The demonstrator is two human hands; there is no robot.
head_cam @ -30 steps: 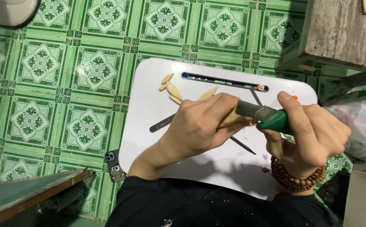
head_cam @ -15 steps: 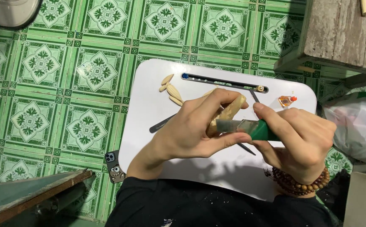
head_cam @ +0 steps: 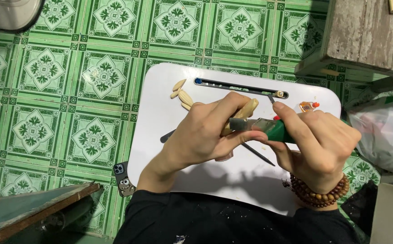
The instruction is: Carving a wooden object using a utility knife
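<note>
The left hand is wrapped around a pale wooden piece, thumb stretched out along the flat blade of the green-handled knife. The right hand grips the knife's handle firmly, a wooden bead bracelet on its wrist. Both are held just above the white tabletop. Since a second ago the knife has swung from a slant to lie nearly level, and the wooden piece now sticks up past the blade, its rounded tip exposed; I judge the edge has travelled along the wood in a paring stroke. Beyond the knife, toward the tabletop's far edge, lie several finished almond-shaped carvings and a long dark tool. Another thin tool rests on the tabletop under the hands.
</note>
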